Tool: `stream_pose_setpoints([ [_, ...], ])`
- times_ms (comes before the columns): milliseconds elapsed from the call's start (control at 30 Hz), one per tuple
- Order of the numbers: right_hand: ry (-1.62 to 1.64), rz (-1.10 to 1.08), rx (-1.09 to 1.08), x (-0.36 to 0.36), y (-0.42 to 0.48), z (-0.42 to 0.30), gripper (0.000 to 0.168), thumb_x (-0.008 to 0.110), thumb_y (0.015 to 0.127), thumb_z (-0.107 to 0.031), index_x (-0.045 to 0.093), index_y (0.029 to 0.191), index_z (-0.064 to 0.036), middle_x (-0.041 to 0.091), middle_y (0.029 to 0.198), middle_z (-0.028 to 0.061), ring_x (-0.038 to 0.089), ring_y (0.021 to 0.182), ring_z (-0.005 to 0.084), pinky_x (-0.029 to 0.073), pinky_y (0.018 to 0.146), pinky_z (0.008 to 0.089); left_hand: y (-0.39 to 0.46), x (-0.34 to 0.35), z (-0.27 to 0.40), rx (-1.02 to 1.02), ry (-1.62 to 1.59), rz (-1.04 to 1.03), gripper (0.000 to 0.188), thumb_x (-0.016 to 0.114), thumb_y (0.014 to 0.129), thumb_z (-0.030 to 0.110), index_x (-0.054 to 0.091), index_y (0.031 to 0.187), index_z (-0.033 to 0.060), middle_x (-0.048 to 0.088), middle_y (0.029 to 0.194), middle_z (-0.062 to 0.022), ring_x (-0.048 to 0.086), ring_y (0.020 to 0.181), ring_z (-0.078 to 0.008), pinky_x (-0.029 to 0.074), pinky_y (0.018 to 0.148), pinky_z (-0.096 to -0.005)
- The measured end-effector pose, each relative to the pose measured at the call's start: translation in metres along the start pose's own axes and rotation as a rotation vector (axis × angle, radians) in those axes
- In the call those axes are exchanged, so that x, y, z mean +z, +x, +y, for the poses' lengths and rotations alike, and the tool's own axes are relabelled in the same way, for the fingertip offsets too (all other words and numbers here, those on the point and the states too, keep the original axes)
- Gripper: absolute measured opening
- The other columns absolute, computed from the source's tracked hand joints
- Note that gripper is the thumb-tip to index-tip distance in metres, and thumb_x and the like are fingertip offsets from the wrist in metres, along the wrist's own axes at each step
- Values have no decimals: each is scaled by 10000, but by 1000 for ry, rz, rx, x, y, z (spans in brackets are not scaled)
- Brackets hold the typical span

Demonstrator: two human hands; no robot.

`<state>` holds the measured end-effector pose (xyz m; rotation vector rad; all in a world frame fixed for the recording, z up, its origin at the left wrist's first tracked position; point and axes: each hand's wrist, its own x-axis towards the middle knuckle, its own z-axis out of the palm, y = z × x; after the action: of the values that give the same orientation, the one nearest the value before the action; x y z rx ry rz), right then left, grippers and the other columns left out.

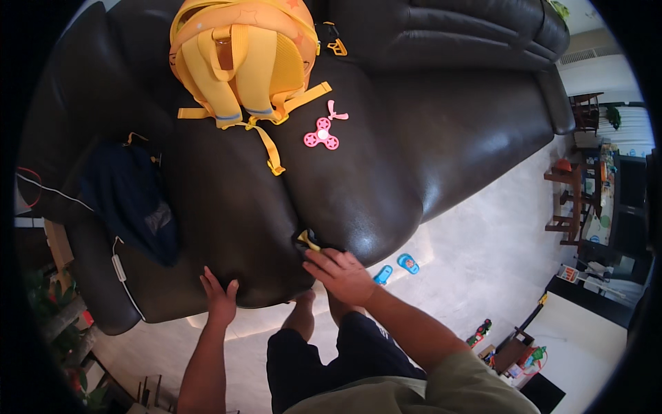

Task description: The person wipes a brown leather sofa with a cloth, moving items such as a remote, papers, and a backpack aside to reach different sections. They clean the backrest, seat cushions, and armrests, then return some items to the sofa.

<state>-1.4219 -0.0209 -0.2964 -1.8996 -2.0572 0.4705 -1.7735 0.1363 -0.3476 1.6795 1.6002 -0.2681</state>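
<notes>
My right hand (341, 273) is at the front of the dark leather sofa (346, 207), by the seam between two seat cushions. Its fingers are closed on a small black-and-yellow item (309, 240), partly hidden by the hand; its exact kind cannot be made out. To the left, my left hand (221, 300) rests on the front edge of the seat with fingers apart and nothing in it. Further back on the sofa stands a yellow-orange backpack (289, 62), its straps towards me. A pink fidget spinner (322, 134) lies to the right of its dangling strap.
A pink small object (337, 111) lies just behind the spinner. At the left are a dark blue cloth bag (126, 202) and a white cable (132, 297). Blue children's sandals (408, 263) sit on the floor. Toys (479, 333) and wooden chairs (571, 194) stand at the right.
</notes>
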Motion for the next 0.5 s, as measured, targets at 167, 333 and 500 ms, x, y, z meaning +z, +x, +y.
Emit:
stream_pose_setpoints([
  [167, -133, 449, 624, -48, -9, 99, 502, 677, 890, -108, 601, 1381, -38, 586, 1374, 207, 550, 1206, 419, 446, 1048, 471, -22, -11, 97, 237, 55, 162, 985, 794, 905, 207, 179, 1670, 121, 42, 1707, -335, 177, 1569, -516, 264, 1257, -524],
  [333, -154, 496, 716, -21, 28, 119, 519, 663, 945, -145, 539, 1430, -6, 566, 1395, 235, 517, 1248, 446, 402, 1069, 534, 4, -9, 194, 376, 321, 106, 1038, 846, 833, 322, 230, 1651, 148, -60, 1710, -325, -31, 1598, -506, 111, 1189, -771],
  [500, -52, 497, 593, -34, 54, 126, 451, 682, 885, -114, 605, 1319, -19, 596, 1255, 236, 545, 1126, 462, 456, 983, 525, 21, -18, 166, 408, 400, -51, 973, 646, 918, 673, 231, 1670, 216, -201, 1707, -307, -190, 1592, -466, -49, 1207, -728],
])
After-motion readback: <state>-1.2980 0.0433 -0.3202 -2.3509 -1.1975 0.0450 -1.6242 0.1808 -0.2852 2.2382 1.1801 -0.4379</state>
